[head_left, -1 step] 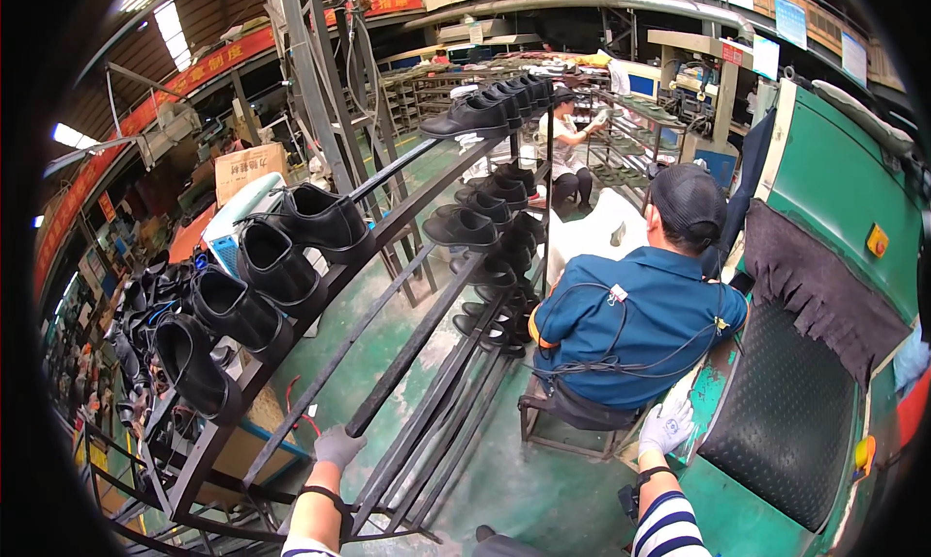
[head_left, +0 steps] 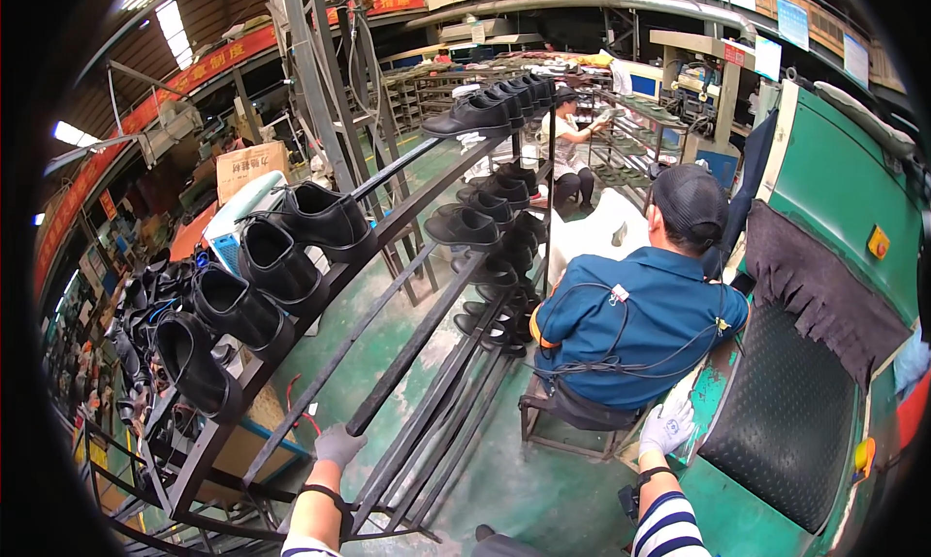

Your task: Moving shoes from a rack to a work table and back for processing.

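Observation:
My left hand (head_left: 337, 445), in a grey glove, is closed around the near end of a dark metal rail (head_left: 417, 344) of a tiered shoe rack. Several black leather shoes (head_left: 276, 266) stand in a row on the rack's upper rails to the left, and more black shoes (head_left: 480, 116) sit at its far end. My right hand (head_left: 667, 426), in a white glove, rests with spread fingers on the corner of a green machine (head_left: 718, 387), holding nothing. It lies just behind a seated person in a blue shirt and black cap (head_left: 640, 324).
The green machine has a black rubber mat (head_left: 790, 412) on its bed and a dark fringed curtain (head_left: 824, 290). Lower rack tiers hold further shoes (head_left: 485, 266). Another person (head_left: 572, 130) works at shelves in the back. A cardboard box (head_left: 250, 166) stands far left, above a green painted floor (head_left: 504, 460).

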`<action>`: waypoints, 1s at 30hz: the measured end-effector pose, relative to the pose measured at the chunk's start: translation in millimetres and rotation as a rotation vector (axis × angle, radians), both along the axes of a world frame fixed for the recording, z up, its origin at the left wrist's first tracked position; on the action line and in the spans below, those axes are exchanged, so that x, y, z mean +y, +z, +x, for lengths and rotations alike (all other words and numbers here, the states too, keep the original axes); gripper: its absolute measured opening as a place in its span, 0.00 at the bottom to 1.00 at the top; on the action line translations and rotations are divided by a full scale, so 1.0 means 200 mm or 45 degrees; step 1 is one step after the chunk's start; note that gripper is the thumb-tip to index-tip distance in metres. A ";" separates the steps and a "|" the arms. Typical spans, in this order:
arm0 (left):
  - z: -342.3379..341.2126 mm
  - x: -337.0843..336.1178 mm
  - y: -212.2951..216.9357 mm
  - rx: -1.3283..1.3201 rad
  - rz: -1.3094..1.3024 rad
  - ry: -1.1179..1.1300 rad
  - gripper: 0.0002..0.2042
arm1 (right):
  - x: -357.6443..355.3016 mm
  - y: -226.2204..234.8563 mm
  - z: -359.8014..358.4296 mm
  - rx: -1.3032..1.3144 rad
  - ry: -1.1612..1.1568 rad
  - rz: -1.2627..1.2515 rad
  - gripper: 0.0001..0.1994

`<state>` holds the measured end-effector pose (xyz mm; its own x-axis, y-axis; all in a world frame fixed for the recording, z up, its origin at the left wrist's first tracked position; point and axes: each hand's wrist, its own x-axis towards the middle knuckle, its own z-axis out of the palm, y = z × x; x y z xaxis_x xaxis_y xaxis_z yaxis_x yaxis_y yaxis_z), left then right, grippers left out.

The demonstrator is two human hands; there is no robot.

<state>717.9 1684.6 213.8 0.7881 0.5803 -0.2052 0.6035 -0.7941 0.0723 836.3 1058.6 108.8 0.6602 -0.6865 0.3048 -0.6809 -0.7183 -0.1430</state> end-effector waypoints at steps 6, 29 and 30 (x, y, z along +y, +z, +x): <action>0.00 -0.01 0.03 0.014 -0.046 -0.028 0.29 | 0.01 0.04 -0.01 0.019 -0.020 0.038 0.32; 0.00 -0.01 0.05 0.033 -0.016 -0.034 0.31 | 0.02 0.06 0.00 0.119 -0.019 0.038 0.30; 0.00 -0.02 0.05 0.013 0.006 -0.050 0.31 | 0.02 0.05 0.00 0.117 -0.018 0.031 0.30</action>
